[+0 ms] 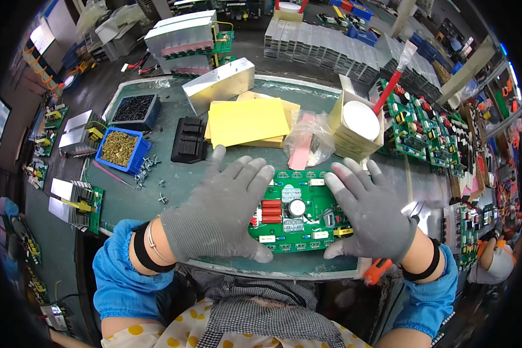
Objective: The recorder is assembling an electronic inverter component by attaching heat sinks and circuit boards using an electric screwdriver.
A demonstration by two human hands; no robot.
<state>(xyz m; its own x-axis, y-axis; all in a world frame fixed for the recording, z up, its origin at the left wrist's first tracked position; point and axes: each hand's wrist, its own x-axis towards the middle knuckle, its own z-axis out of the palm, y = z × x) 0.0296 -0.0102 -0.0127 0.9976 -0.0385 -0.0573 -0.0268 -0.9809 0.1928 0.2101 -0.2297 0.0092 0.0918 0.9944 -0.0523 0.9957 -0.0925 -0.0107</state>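
Observation:
A green circuit board lies on the mat between my gloved hands. Red parts, a round capacitor and white blocks stand on it. My left hand covers the board's left end, fingers spread and thumb by the near edge. On the other end rests my right hand, its fingers also apart and the thumb near the front edge. Both hands wear grey gloves and neither is closed. Just beyond the board are a plastic bag with a pink strip and a yellow sheet.
Left on the green mat stand a blue bin of brass-coloured pieces, a bin of black pieces and loose screws. A box with a white tub and brush stands right. An orange-handled tool sits by the front edge.

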